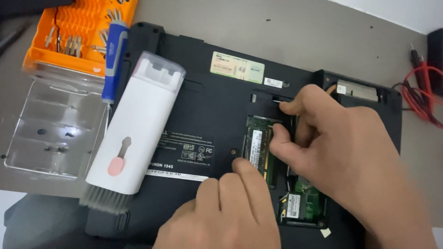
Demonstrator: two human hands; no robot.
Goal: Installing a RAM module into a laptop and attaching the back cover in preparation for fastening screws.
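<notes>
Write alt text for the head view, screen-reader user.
Two bare hands work at the open memory bay of an upturned black laptop: the right hand pinches the green memory module, the left hand rests on the case beside it. A white cleaning brush lies on the laptop, near an orange bit tray.

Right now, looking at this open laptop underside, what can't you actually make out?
Head view only:
- Memory module: right end hidden under the right hand fingers.
- Small green card: partly covered by the right wrist.
- Left hand: cut off by the bottom edge.
- Specks in the clear tray: too small to identify.
- Red cables: cut off at right.
</notes>
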